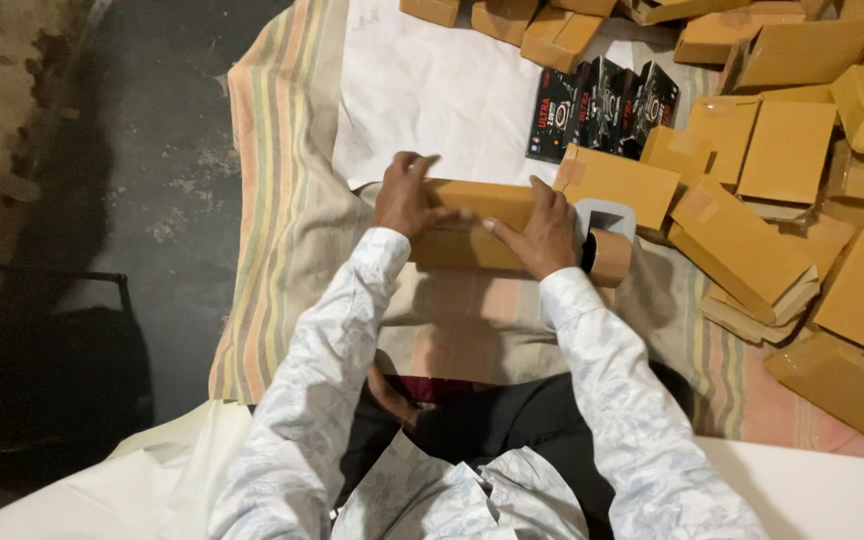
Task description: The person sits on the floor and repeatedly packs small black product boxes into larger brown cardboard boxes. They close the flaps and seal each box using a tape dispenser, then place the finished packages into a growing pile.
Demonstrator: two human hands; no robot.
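Both hands sit flat on the brown cardboard box, lying lengthwise across the striped cloth. Left hand presses its left end with open fingers, right hand its right end, tape dispenser just beside it.

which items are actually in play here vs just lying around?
In play:
- left hand and right hand, both pressing on the brown box
- tape dispenser, beside the right hand

Lying about:
- pile of brown boxes
- black packs
- striped cloth
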